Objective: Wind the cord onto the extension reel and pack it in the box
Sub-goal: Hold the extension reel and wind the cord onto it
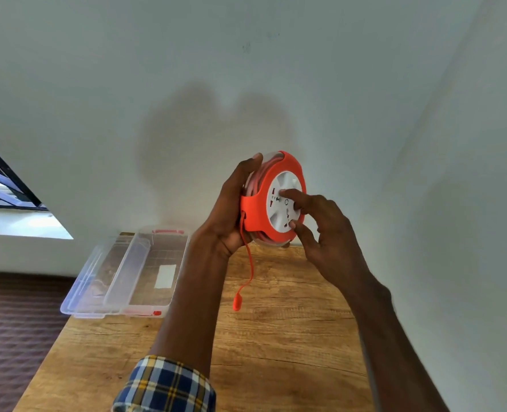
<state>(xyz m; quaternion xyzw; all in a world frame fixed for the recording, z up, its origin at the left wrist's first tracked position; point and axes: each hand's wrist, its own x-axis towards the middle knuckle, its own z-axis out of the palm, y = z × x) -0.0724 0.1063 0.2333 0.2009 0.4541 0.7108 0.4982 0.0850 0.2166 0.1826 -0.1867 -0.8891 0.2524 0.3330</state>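
Note:
An orange and white extension reel (271,215) is held upright in the air above the far part of the wooden table (276,337). My left hand (231,212) grips its back and rim from the left, thumb over the top edge. My right hand (320,230) touches the white socket face with its fingertips and thumb. Most of the orange cord is coiled inside the reel. A short length of cord (247,263) hangs down from the reel's left side and ends in an orange plug (236,301) just above the table.
A clear plastic box (154,272) with red latches lies open on the table's far left corner, its clear lid (97,275) beside it over the edge. White walls stand close behind and to the right. A window is at the left.

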